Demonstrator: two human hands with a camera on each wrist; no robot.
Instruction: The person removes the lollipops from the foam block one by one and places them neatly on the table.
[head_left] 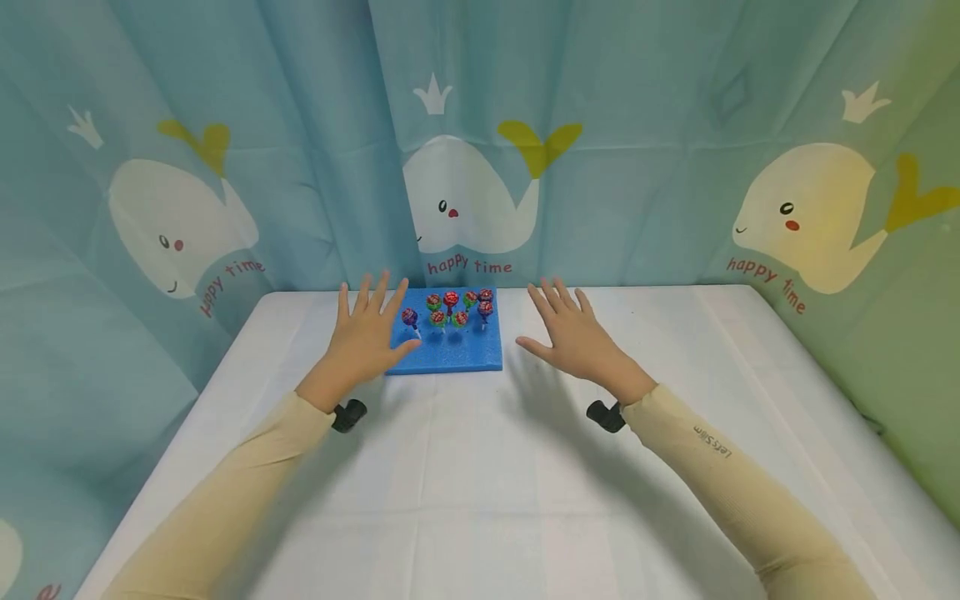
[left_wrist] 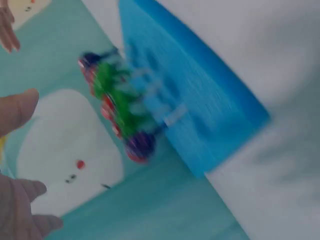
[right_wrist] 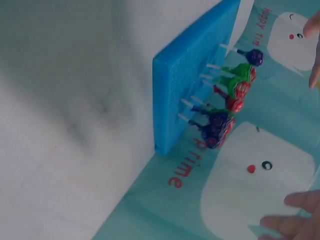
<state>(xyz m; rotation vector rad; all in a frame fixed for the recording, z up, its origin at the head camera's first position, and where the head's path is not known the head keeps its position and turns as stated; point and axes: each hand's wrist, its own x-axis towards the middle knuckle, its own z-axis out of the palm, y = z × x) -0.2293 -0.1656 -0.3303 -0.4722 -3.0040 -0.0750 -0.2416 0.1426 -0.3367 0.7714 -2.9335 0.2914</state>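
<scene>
Several wrapped lollipops (head_left: 451,298) in purple, green and red stand upright on their white sticks in a blue foam board (head_left: 457,357) at the table's far side. My left hand (head_left: 363,337) is held over the board's left edge with its fingers spread, holding nothing. To the right of the board, apart from it, my right hand (head_left: 573,337) hovers with straight, spread fingers and nothing in it. One purple lollipop (left_wrist: 140,146) stands nearest the left hand in the blurred left wrist view. The right wrist view shows the lollipop row (right_wrist: 234,90) from the other side.
A white cloth covers the table (head_left: 480,483). A teal curtain (head_left: 645,208) with printed whales hangs right behind the table's back edge and along both sides. Black wrist cameras (head_left: 348,415) sit under both wrists.
</scene>
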